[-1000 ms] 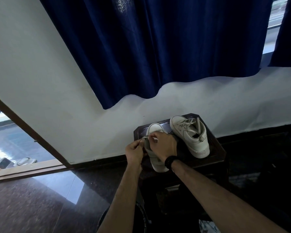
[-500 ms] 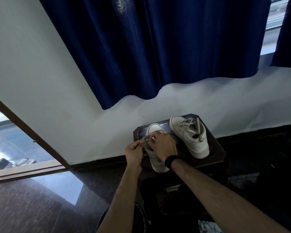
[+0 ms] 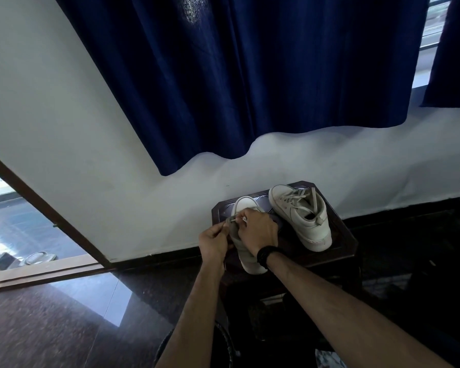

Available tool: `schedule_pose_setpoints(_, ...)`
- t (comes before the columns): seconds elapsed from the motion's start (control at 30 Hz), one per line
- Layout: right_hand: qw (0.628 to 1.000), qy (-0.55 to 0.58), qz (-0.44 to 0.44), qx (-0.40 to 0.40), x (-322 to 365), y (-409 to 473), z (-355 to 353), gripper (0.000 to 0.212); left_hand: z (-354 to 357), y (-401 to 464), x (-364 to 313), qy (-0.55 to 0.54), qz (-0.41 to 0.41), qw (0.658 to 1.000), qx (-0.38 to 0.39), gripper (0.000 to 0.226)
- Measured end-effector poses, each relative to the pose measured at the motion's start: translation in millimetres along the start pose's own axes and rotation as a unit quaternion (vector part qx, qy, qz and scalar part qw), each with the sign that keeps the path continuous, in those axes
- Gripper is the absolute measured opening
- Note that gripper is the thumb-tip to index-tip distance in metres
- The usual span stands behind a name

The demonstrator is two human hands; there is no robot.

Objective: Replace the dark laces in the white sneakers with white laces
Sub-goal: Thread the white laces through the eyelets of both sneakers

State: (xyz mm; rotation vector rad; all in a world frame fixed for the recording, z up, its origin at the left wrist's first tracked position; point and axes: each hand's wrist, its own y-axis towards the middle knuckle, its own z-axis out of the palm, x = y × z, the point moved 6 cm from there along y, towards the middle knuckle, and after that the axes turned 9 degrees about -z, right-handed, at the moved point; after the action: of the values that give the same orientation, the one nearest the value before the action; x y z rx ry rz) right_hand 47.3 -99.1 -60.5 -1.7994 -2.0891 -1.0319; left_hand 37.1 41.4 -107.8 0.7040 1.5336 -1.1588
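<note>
Both hands pinch a white lace (image 3: pixel 233 220) over the near sneaker (image 3: pixel 246 208): left hand (image 3: pixel 214 239) at nine o'clock, right hand (image 3: pixel 258 231) on top. Second sneaker (image 3: pixel 300 216) at two o'clock shares the dark wooden stool (image 3: pixel 340 235); blue curtain (image 3: pixel 250 75) above, glossy dark floor (image 3: pixel 51 328) below.

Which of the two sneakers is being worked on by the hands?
The left sneaker, nearer the doorway: both hands grip its lace. The right sneaker, already laced, stands untouched beside it.

Two sneakers side by side on a stool (image 3: pixel 348 241), left sneaker (image 3: pixel 246 205) beside right sneaker (image 3: pixel 303 216).
</note>
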Motion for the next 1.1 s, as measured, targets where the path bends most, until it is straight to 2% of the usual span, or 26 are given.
schedule_pose_setpoints(0.17, 1.000, -0.019, -0.005, 0.012, 3, 2, 7, 0.020, 1, 2, 0, -0.023, -0.011, 1.000, 0.015, 0.014)
schedule_pose_setpoints(0.27, 0.999, -0.038, -0.027, 0.020, 4, 6, 9, 0.022, 0, 5, 3, -0.098, -0.084, 0.991, 0.041, 0.009)
schedule_pose_setpoints(0.37, 0.999, -0.023, -0.047, 0.012, 5, 6, 6, 0.019, 5, 8, 11, -0.147, -0.153, 0.974, 0.074, 0.015)
schedule_pose_setpoints(0.57, 0.999, 0.005, -0.043, 0.009, 1, 4, 6, 0.016, 12, 16, 4, -0.136, -0.121, 0.982, 0.052, 0.020)
schedule_pose_setpoints(0.73, 1.000, 0.012, -0.017, 0.009, 0, 4, 10, 0.016, 8, 7, 0, -0.128, -0.104, 0.984, 0.070, 0.010)
schedule_pose_setpoints(0.83, 1.000, 0.003, -0.023, 0.009, 4, 3, 10, 0.015, 5, 6, -1, -0.143, -0.110, 0.983, 0.039, 0.001)
schedule_pose_setpoints(0.93, 0.999, 0.033, -0.038, -0.019, 5, 0, 4, 0.013, 4, 12, -1, -0.195, -0.123, 0.973, 0.029, 0.009)
schedule_pose_setpoints(1.07, 0.996, 0.056, -0.047, -0.056, 3, -3, 1, 0.024, -18, 15, -17, -0.346, -0.101, 0.933, 0.009, 0.021)
schedule_pose_setpoints(1.1, 0.995, 0.057, -0.045, -0.067, 3, -4, 0, 0.026, -28, 13, -20, -0.341, -0.096, 0.935, -0.006, 0.025)
